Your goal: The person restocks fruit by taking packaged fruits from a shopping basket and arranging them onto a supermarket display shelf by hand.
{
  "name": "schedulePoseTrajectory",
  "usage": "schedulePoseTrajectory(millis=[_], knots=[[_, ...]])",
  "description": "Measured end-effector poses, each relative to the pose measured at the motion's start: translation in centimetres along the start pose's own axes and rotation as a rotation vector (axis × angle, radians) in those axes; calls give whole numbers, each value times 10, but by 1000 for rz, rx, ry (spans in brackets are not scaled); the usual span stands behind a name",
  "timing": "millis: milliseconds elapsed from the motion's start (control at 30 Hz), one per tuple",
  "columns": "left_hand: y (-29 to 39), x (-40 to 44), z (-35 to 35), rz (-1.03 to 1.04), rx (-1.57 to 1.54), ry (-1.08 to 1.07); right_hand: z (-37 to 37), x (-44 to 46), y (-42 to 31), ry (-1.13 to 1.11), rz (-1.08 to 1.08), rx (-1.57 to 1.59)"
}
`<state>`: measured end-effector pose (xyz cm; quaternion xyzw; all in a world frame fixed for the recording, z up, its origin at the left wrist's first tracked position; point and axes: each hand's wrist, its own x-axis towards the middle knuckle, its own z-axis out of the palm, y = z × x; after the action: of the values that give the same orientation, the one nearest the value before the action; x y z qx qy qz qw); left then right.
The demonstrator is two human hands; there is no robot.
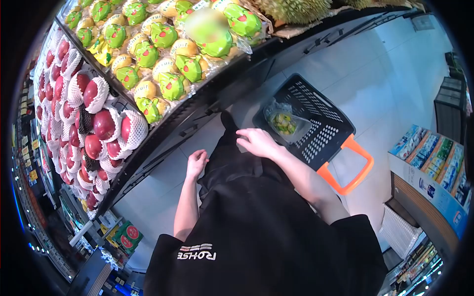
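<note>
You wear a black shirt (276, 232), which fills the bottom centre of the frame. Your left hand (197, 162), left of centre, is raised with fingers partly curled; no item shows in it, but whether something small is inside the curl cannot be determined. Your right hand (260, 142), at centre, is released, its fingers loosely extended in front of your dark trousers (222, 158).

Just beyond your right forearm, right of centre, is the black shopping basket (323, 126), its orange handle (332, 180) turned toward the right. A clear bag (283, 123) with yellow-green contents lies inside, at the basket's left end. Contact between your right hand and the basket cannot be confirmed.

At far left, red fruit (104, 124) sits in white foam nets. Wrapped yellow fruit (170, 86) with green covers occupies the upper left. Spiky fruit (294, 9) is at the top edge; boxed goods (437, 153) stand at right.
</note>
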<state>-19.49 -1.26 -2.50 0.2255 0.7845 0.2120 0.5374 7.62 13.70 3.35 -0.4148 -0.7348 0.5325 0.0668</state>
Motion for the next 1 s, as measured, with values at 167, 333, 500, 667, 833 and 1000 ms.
schedulePoseTrajectory(millis=[167, 333, 500, 667, 833, 1000], knots=[[-24, -23, -10, -107, -133, 106, -12, -10, 48, 112, 200, 132], [-40, -24, -19, -131, -145, 126, -57, -63, 143, 674, 544, -27], [-48, -25, -22, -94, -123, 111, -72, -164, 257, 1040, 933, -176], [-71, -38, -32, -65, -112, 85, -62, -246, 222, 1045, 1303, -816], [-132, -54, -47, -85, -83, 80, -45, -281, 222, 1160, 1107, -825], [-190, -64, -56, -149, -49, 86, -42, -325, 207, 1181, 1300, -734]])
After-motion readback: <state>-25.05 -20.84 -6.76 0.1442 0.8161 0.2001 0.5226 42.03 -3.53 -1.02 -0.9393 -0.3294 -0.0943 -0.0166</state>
